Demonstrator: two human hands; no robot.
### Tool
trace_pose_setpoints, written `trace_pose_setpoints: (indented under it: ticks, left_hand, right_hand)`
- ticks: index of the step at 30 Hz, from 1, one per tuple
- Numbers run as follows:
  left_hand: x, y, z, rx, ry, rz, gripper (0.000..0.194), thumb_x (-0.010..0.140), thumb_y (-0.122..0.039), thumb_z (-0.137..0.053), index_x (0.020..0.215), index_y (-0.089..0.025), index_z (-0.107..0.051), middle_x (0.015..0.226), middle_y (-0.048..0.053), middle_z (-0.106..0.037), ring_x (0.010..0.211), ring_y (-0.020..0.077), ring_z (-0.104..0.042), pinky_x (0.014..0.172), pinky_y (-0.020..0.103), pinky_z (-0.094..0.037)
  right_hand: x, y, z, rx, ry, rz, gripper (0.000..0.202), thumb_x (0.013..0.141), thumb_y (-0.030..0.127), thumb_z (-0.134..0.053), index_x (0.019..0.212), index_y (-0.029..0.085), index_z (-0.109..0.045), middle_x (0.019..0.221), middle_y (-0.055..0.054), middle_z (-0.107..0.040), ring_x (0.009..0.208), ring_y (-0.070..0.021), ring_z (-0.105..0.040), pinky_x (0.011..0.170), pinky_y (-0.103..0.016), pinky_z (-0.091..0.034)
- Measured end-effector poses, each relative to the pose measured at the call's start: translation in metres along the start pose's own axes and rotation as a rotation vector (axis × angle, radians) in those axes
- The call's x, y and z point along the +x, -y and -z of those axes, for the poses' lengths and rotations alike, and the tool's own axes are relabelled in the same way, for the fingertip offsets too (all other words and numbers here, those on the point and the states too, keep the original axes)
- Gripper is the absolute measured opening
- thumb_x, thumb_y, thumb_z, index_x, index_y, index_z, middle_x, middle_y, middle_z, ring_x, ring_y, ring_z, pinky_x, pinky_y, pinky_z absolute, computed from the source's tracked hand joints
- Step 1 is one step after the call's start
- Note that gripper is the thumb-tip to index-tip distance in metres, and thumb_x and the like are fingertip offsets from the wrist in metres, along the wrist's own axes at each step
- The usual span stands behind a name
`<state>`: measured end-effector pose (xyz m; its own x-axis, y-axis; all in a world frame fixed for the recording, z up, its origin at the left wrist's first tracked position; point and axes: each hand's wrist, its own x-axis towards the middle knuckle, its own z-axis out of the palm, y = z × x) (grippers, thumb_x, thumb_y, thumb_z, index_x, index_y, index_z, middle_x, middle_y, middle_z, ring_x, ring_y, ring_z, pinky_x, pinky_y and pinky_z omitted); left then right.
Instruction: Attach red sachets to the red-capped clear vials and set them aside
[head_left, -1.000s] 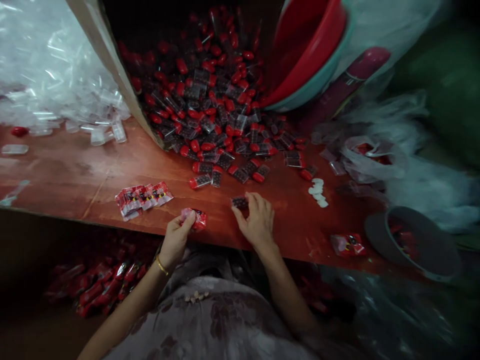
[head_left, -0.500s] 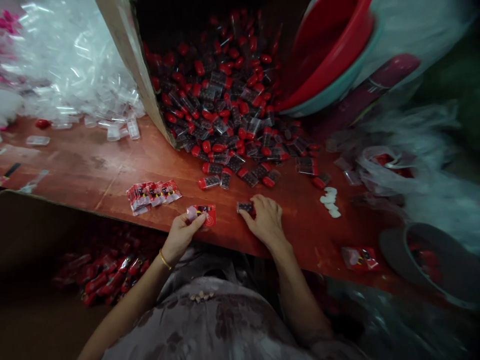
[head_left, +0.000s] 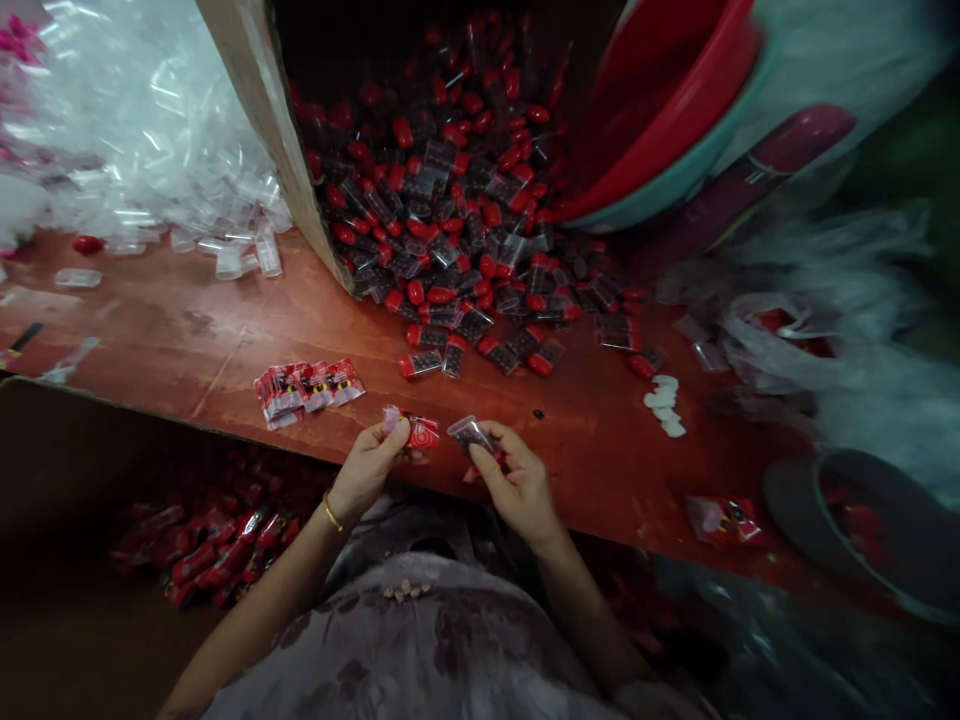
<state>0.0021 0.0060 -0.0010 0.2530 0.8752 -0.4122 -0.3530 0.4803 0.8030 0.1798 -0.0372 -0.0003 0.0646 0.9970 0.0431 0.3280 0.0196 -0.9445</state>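
Between thumb and fingers, my left hand (head_left: 369, 468) pinches a red printed wrapper (head_left: 421, 431) above the table's near edge. My right hand (head_left: 517, 482) is closed on a small clear container (head_left: 469, 433) with dark contents, its clear end tilted toward the wrapper. The two items are close but apart. Left of my left hand lies a fanned stack of red wrappers (head_left: 307, 388). Beyond my hands, a large pile of similar red-capped containers (head_left: 450, 230) spills onto the table.
A cardboard box (head_left: 259, 110) stands around the pile, with a red basin (head_left: 675, 120) at its right. Clear empty containers (head_left: 165, 130) are heaped at left. White pieces (head_left: 664, 405) and a grey bucket (head_left: 795, 500) are at right. Red items (head_left: 217, 550) lie below the table edge.
My right hand has lifted the container off the table and brought it left, toward the wrapper, tilting it. The wrapper in my left hand has turned and sits slightly farther right.
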Motion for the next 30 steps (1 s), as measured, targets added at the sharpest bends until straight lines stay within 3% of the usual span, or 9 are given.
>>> trace_pose_setpoints:
  ticks: [4,9,12,18,25,30]
  left_hand:
    - [-0.002,0.0,0.002,0.056,0.022,0.02,0.038,0.062,-0.047,-0.073,0.073,-0.011,-0.069,0.062,0.003,-0.067,0.055,0.0111,-0.059,0.061,0.023,-0.049]
    - [0.0,0.001,0.004,0.029,0.004,-0.003,0.037,0.062,-0.047,-0.073,0.071,-0.011,-0.068,0.065,0.003,-0.068,0.056,0.0107,-0.059,0.062,0.023,-0.049]
    - [0.001,0.003,0.003,0.041,0.013,0.0,0.036,0.062,-0.047,-0.072,0.07,-0.012,-0.068,0.063,0.003,-0.068,0.056,0.0107,-0.058,0.061,0.023,-0.049]
    - [0.0,0.002,-0.002,0.051,-0.053,-0.026,0.033,0.061,-0.042,-0.075,0.072,-0.012,-0.07,0.064,0.002,-0.068,0.056,0.0108,-0.058,0.061,0.023,-0.049]
    - [0.0,0.0,-0.006,-0.068,-0.2,-0.047,0.034,0.048,-0.037,-0.082,0.065,-0.012,-0.067,0.06,-0.001,-0.064,0.053,0.0094,-0.056,0.057,0.023,-0.048]
    - [-0.001,0.001,-0.007,-0.045,-0.216,-0.096,0.031,0.054,-0.038,-0.079,0.062,-0.011,-0.066,0.057,0.0,-0.064,0.051,0.0087,-0.054,0.055,0.022,-0.046]
  right_hand:
    - [-0.004,0.011,-0.013,0.148,-0.048,-0.015,0.021,0.085,0.034,-0.051,0.101,0.02,-0.056,0.079,0.001,-0.064,0.049,-0.0085,-0.059,0.05,-0.023,-0.049]
    - [-0.006,0.016,-0.014,0.202,-0.15,-0.025,0.021,0.085,0.033,-0.053,0.102,0.02,-0.056,0.07,0.002,-0.064,0.047,-0.0087,-0.058,0.049,-0.022,-0.05]
    - [-0.006,0.02,-0.015,0.193,-0.124,-0.056,0.021,0.083,0.034,-0.054,0.098,0.02,-0.057,0.078,0.001,-0.065,0.045,-0.0071,-0.057,0.044,-0.02,-0.049]
    - [-0.008,0.018,-0.025,0.195,-0.036,-0.114,0.024,0.083,0.037,-0.054,0.098,0.019,-0.057,0.073,0.002,-0.064,0.041,-0.0065,-0.056,0.041,-0.018,-0.048]
    - [-0.006,0.014,-0.031,0.136,-0.05,-0.072,0.022,0.083,0.036,-0.053,0.098,0.019,-0.057,0.071,0.002,-0.063,0.042,-0.0069,-0.057,0.042,-0.017,-0.048]
    - [-0.004,0.016,-0.033,0.1,-0.021,-0.043,0.02,0.084,0.033,-0.052,0.096,0.019,-0.058,0.063,0.004,-0.059,0.042,-0.0071,-0.057,0.043,-0.017,-0.047]
